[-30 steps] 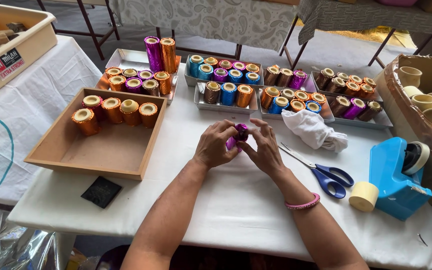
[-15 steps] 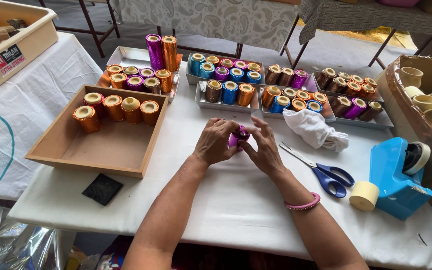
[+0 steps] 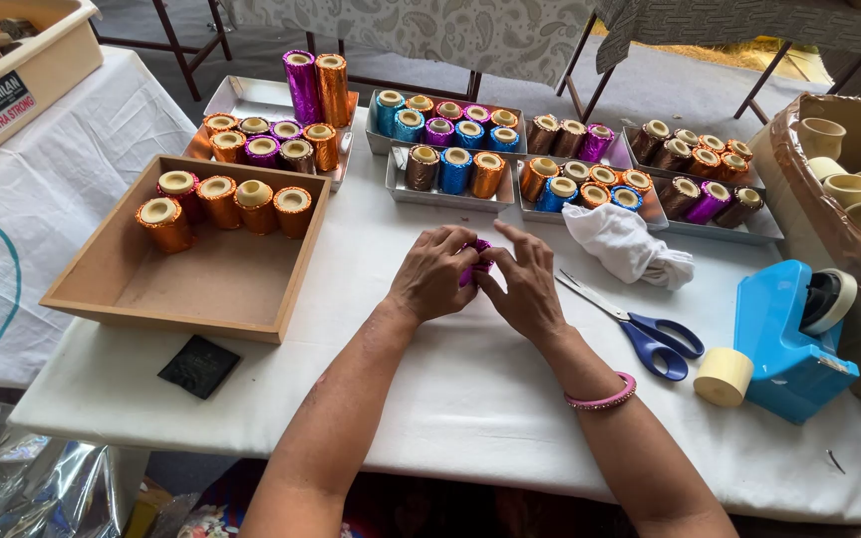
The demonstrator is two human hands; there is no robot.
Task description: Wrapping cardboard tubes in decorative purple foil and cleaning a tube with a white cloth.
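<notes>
Both of my hands meet over the middle of the white table (image 3: 450,399). My left hand (image 3: 435,274) and my right hand (image 3: 525,284) together hold a small cup wrapped in shiny purple foil (image 3: 473,263), fingers pinching its foil. Most of the cup is hidden by my fingers. A pink bangle (image 3: 602,397) sits on my right wrist.
A wooden tray (image 3: 211,269) at left holds several orange foil-wrapped cups. Metal trays (image 3: 450,194) at the back hold many coloured wrapped cups. A white cloth (image 3: 625,244), blue scissors (image 3: 645,334), a tape roll (image 3: 722,376) and a blue tape dispenser (image 3: 789,339) lie at right. A black square (image 3: 199,366) lies near the front edge.
My hands stay in the same spot; the fingers have shifted slightly around the purple cup.
</notes>
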